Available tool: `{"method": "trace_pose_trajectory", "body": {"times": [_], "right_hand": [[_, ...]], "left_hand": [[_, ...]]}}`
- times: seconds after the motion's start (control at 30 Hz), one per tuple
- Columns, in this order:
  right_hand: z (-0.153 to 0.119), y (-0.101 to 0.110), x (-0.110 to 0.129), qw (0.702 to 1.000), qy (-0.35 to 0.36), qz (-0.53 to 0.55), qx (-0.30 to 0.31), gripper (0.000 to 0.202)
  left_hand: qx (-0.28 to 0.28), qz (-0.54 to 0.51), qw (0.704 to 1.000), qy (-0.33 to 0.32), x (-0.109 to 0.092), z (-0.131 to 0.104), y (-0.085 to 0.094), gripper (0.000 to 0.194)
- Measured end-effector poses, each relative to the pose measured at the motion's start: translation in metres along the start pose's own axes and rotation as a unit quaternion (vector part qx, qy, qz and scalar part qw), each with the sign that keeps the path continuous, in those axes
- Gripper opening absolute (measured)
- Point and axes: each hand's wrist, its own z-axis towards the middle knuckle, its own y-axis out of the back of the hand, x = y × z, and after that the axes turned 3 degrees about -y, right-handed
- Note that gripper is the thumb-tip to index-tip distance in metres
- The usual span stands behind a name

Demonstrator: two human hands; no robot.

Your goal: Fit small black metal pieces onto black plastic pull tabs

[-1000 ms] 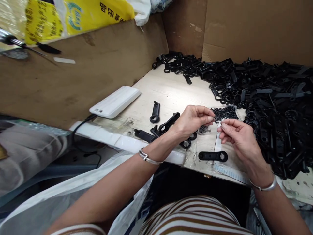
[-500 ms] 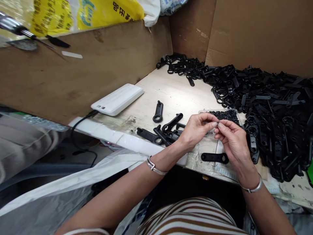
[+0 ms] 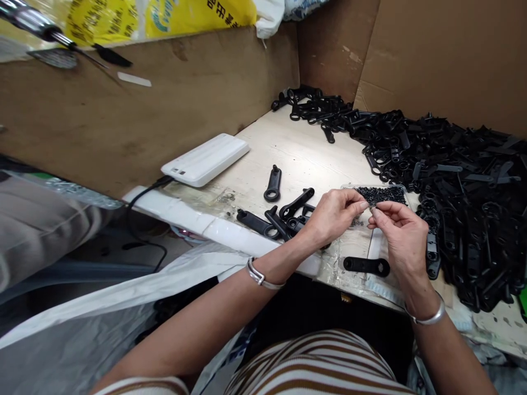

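Observation:
My left hand (image 3: 335, 215) and my right hand (image 3: 401, 230) meet fingertip to fingertip in front of a shallow clear tray (image 3: 345, 186). Thumb and forefinger are pinched on each hand; whatever lies between them is too small to make out. Many tiny black parts (image 3: 381, 195) fill the tray just behind my fingers. Below my hands, one black plastic lever-shaped part (image 3: 366, 266) with a ring end lies flat on the table. Several similar black parts (image 3: 294, 211) are grouped beside my left wrist, partly hidden by it.
A large heap of black parts (image 3: 465, 181) covers the table's right and back. A white power bank (image 3: 206, 159) with a black cable (image 3: 142, 197) rests at the left. Cardboard walls (image 3: 444, 60) enclose the table. An electric screwdriver (image 3: 37, 24) hangs at upper left.
My fingertips have drawn slightly apart, the right hand shifting a little to the right. The whole view has also shifted slightly.

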Motion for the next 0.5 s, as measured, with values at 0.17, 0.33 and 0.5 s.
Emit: {"method": "trace_pose_trajectory", "body": {"times": [0.17, 0.33, 0.5], "right_hand": [[0.007, 0.005, -0.005, 0.989, -0.094, 0.114, 0.007, 0.027], [0.003, 0.006, -0.004, 0.977, -0.136, 0.157, 0.038, 0.027], [-0.004, 0.009, -0.004, 0.974, -0.142, 0.166, 0.059, 0.026]], "left_hand": [[-0.034, 0.12, 0.991, -0.053, -0.006, -0.003, 0.001, 0.017], [-0.041, 0.036, 0.993, -0.106, -0.006, -0.014, -0.009, 0.022], [-0.08, 0.042, 0.986, -0.137, -0.004, -0.023, -0.016, 0.018]]}}
